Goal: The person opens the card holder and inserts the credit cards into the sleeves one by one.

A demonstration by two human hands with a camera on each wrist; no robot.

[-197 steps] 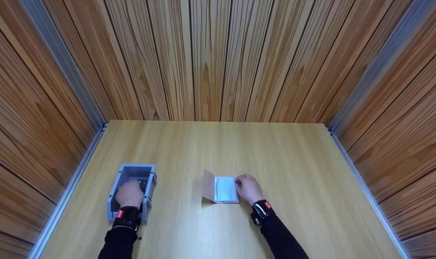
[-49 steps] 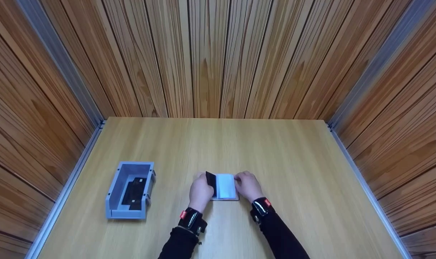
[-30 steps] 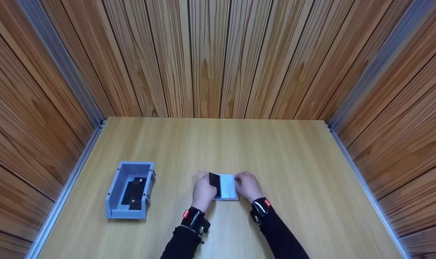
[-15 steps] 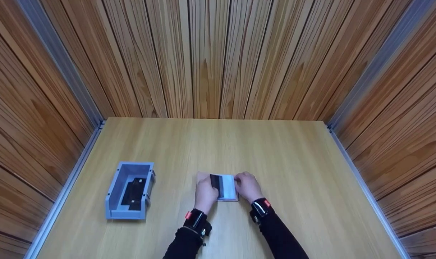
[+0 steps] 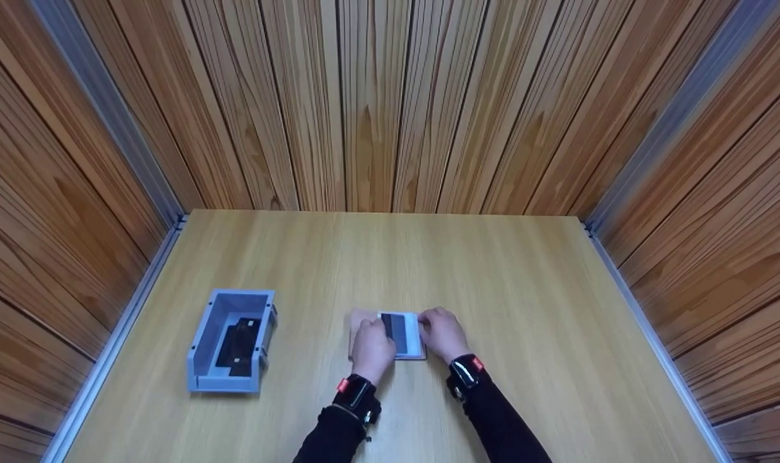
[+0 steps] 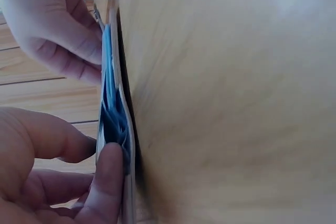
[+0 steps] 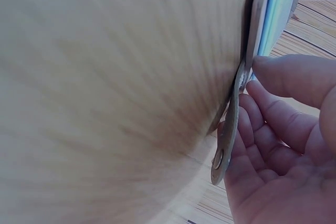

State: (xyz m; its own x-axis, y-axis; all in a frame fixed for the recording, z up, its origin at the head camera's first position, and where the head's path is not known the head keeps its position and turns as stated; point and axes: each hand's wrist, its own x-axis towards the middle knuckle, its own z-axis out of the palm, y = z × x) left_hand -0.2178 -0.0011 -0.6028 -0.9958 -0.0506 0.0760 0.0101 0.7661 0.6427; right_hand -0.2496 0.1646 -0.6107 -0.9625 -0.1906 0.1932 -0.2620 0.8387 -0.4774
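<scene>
A card holder (image 5: 413, 337) with a pinkish cover and clear, bluish sleeves lies opened out on the table. My left hand (image 5: 373, 350) pinches a black card (image 5: 396, 329) at its left edge, most of the card lying inside the top sleeve. In the left wrist view, the thumb reaches into the gap between the sleeves (image 6: 111, 111) while the other fingers stay on the outer side. My right hand (image 5: 445, 334) grips the holder's right edge between thumb and fingers. Beside those fingers, the right wrist view shows a strap (image 7: 227, 142) with a metal snap.
A grey-blue bin (image 5: 222, 384) stands to the left on the wooden table (image 5: 492, 270), with several black cards (image 5: 240, 347) in it. Wood-panelled walls (image 5: 370, 128) with metal corner rails enclose the table at the back and sides.
My left hand has come from the bin to the holder with a black card. The card has slid rightward into the sleeve and lies flatter. My right hand stays at the holder's edge.
</scene>
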